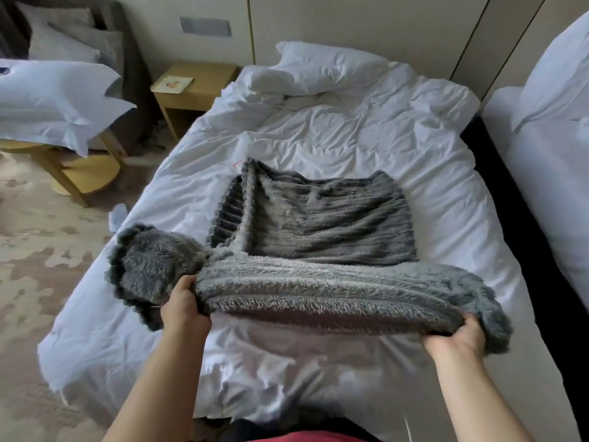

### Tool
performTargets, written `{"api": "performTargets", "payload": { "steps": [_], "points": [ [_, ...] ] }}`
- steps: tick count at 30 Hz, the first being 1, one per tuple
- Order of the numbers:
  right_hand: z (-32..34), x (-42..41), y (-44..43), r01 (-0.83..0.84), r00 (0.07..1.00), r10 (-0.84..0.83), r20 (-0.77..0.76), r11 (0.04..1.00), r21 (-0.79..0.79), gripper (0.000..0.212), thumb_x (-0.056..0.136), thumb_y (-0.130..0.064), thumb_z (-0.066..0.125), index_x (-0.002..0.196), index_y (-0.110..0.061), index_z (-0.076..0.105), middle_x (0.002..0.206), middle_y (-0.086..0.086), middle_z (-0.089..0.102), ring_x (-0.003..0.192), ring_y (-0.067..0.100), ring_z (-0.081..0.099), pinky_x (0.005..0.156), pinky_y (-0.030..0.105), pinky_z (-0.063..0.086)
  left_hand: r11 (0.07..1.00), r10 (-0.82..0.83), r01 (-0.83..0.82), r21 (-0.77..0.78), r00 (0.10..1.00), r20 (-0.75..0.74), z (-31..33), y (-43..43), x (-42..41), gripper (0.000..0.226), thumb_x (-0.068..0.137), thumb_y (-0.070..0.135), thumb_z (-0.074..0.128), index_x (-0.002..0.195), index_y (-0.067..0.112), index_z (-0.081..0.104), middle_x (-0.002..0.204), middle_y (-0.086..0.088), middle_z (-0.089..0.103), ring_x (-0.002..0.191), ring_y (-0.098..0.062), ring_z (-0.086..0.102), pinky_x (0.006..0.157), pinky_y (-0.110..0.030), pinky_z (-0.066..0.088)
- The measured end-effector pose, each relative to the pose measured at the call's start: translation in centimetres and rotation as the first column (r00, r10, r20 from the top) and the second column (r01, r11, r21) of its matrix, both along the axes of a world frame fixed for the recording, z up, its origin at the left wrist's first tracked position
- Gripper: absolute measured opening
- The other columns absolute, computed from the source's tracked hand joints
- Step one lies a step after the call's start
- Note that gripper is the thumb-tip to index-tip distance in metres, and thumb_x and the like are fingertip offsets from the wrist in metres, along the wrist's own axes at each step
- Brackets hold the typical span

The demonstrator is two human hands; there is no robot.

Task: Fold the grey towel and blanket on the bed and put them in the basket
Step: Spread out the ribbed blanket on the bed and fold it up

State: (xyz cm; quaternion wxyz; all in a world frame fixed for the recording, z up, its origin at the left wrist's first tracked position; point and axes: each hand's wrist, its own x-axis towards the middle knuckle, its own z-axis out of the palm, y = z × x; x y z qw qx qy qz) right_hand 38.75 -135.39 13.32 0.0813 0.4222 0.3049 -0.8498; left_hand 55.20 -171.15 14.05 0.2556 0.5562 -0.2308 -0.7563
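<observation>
Grey ribbed fleece makes up the blanket (322, 224), which lies across the middle of the white bed (382, 138). Its far portion rests flat on the bedding, with the left border turned over so that a darker ribbed face shows. We hold the near edge raised off the bedding, stretched as a long band between both hands. Our left hand (185, 311) clasps this edge at the left, fingers curled into the pile; a bunched corner of the blanket spills outward beyond it, over the left side of the bed. Our right hand (455, 339) clasps the same edge at the right corner, fingers buried in the fabric, with the fringe of the corner draping past the hand. Both forearms reach in from the bottom of the view. A crumpled pillow (318, 68) lies at the head of the bed. A wooden nightstand (204, 90) stands just beside the head end on the left and carries a booklet (172, 83). A second bed (548, 161) stands to the right, apart from the first. At far left, a white pillowcase (54, 94) rests on a round wooden table (79, 173) over patterned carpet (38, 250).
</observation>
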Motion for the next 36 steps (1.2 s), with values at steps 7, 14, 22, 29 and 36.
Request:
{"api": "performTargets", "payload": {
  "steps": [7,14,22,29,36],
  "points": [
    [-0.2,4.1,1.1,-0.088,0.996,0.089,0.002,0.995,-0.045,0.034,0.083,-0.021,0.048,0.115,-0.023,0.061,0.120,0.010,0.061,0.117,0.031,0.053,0.102,0.051,0.039,0.998,0.025,-0.029,0.055,0.998,0.064,-1.4,2.5,5.3,0.022,0.084,0.015,0.062,0.106,0.010,0.057,0.109,-0.007,0.065,0.072,-0.017,0.063,0.059,-0.031,0.053],
    [-1.1,11.5,3.9,0.006,0.999,-0.007,0.031,1.000,0.019,0.029,0.091,-0.024,0.044,0.114,-0.022,0.061,0.119,0.010,0.062,0.114,0.030,0.055,0.094,0.046,0.043,0.997,-0.042,0.040,0.069,0.998,0.035,-1.3,4.6,10.5,0.036,0.086,0.015,0.057,0.120,0.004,0.060,0.120,-0.012,0.064,0.091,-0.026,0.067,0.062,-0.038,0.058],
    [-2.7,20.9,7.3,0.038,0.998,-0.040,0.045,0.999,0.034,0.038,0.091,-0.023,0.041,0.125,-0.023,0.058,0.122,0.008,0.063,0.114,0.031,0.056,0.091,0.045,0.043,0.988,-0.100,0.088,0.125,0.991,0.091,-2.3,7.4,20.0,0.039,0.084,0.019,0.060,0.121,0.006,0.061,0.122,-0.012,0.064,0.108,-0.030,0.063,0.091,-0.048,0.051],
    [-2.8,25.4,7.7,0.018,0.993,-0.022,0.112,0.999,0.035,0.027,0.090,-0.026,0.042,0.106,-0.020,0.062,0.096,0.009,0.066,0.087,0.030,0.060,0.069,0.041,0.047,0.983,-0.118,0.105,0.151,0.990,0.081,-2.7,8.1,24.9,0.047,0.082,0.022,0.061,0.128,0.010,0.059,0.121,-0.012,0.065,0.108,-0.033,0.062,0.094,-0.058,0.046],
    [-1.9,26.2,7.7,0.005,0.996,-0.008,0.090,0.999,0.032,0.024,0.084,-0.020,0.049,0.104,-0.021,0.061,0.097,0.007,0.066,0.088,0.029,0.061,0.073,0.042,0.047,0.987,-0.102,0.088,0.137,0.990,0.097,-2.6,7.9,25.2,0.041,0.077,0.019,0.067,0.117,0.008,0.065,0.114,-0.011,0.068,0.101,-0.031,0.065,0.091,-0.056,0.049]
  ]
}}
